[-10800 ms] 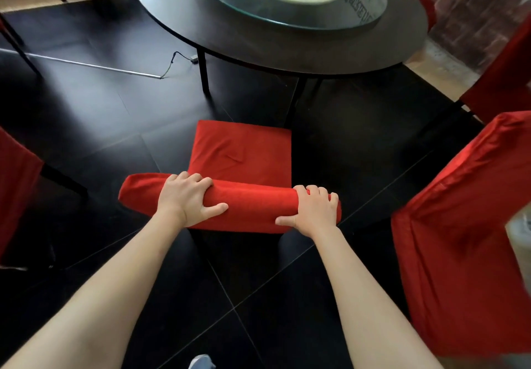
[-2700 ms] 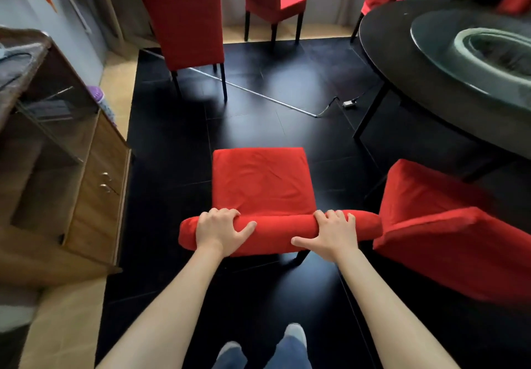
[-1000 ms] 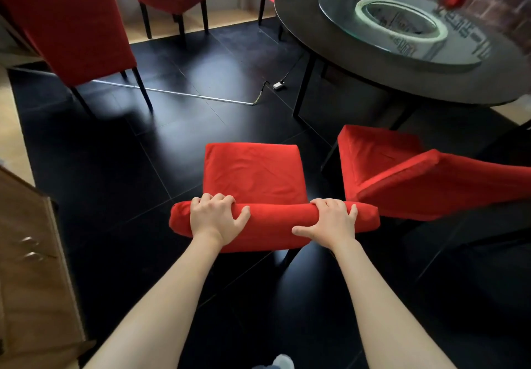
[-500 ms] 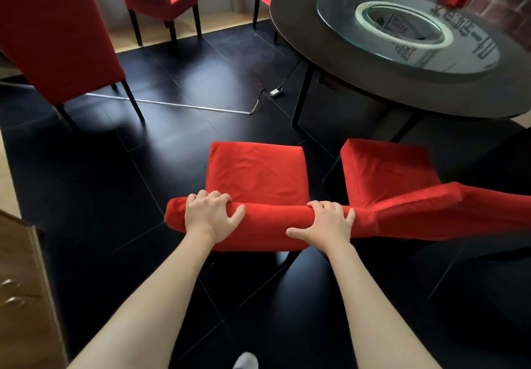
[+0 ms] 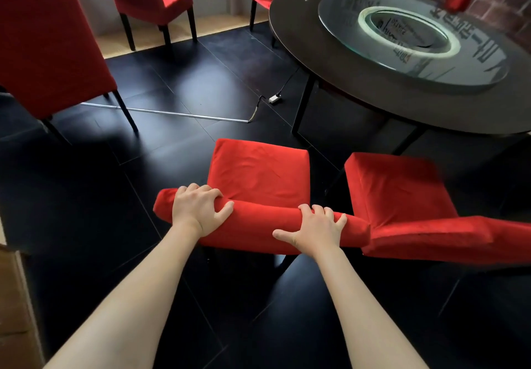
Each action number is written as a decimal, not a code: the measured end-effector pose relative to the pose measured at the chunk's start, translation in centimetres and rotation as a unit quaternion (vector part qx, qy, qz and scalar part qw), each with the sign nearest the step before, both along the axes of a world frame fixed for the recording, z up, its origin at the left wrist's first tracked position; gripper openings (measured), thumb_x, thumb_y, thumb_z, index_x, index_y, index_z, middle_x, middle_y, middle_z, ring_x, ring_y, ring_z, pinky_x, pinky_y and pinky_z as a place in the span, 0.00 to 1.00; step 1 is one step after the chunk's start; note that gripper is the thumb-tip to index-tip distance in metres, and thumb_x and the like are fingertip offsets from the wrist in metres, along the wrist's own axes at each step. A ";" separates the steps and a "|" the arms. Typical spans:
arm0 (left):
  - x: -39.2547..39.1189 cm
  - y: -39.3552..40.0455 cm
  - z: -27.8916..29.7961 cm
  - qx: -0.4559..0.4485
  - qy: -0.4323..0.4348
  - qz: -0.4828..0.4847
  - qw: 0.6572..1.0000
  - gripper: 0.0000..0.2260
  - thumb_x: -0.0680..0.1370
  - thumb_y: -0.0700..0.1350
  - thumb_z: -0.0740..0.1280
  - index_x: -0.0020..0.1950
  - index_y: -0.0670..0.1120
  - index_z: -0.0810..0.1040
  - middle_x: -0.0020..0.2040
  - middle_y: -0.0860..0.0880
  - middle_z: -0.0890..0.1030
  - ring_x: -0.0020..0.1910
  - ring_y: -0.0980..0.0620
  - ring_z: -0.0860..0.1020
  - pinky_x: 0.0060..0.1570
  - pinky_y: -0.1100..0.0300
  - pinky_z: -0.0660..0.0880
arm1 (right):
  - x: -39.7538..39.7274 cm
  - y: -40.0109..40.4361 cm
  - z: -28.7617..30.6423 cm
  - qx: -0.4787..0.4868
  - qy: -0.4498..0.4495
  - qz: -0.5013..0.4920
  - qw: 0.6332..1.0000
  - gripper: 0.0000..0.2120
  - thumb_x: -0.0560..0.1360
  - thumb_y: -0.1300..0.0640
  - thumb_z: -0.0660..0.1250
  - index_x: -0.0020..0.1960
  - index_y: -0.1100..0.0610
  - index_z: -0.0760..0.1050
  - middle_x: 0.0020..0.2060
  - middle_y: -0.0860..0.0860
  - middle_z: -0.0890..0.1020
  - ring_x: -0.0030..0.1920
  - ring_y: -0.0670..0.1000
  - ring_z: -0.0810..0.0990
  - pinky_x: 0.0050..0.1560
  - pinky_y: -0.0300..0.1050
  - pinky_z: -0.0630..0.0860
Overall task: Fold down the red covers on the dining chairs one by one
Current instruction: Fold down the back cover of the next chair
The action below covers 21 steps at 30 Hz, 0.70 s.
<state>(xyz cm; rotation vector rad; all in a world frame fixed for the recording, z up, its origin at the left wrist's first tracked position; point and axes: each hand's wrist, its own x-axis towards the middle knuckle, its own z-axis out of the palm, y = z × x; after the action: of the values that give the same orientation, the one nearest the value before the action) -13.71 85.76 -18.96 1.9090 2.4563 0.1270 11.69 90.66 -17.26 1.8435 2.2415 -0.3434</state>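
Left hand (image 5: 199,210) and right hand (image 5: 317,229) both grip red cover (image 5: 258,225) at top of near chair's backrest, chair standing on floor. Neighbour chair (image 5: 402,196) at right looks similar. Left-edge chair (image 5: 48,41) judged outstanding; several remain.

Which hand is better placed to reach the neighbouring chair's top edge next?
Right, probably. The right hand grips the held chair's covered top at the end beside the neighbouring chair, whose top edge starts just past it. The left hand grips the far end.
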 end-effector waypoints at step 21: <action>-12.3 6.6 -0.2 0.000 0.011 -0.113 0.994 0.34 0.69 0.69 0.39 0.53 0.56 0.81 0.49 0.54 0.82 0.50 0.49 0.76 0.51 0.53 0.65 | -11.8 0.8 0.3 -0.003 -0.012 -0.108 0.994 0.52 0.57 0.17 0.50 0.71 0.48 0.64 0.67 0.51 0.72 0.71 0.56 0.65 0.70 0.66 0.52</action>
<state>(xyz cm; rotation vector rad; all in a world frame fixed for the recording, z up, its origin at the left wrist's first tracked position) -26.00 92.35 -19.12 2.1813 2.2310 0.1006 -0.16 91.45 -16.96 2.0802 2.0278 -0.3621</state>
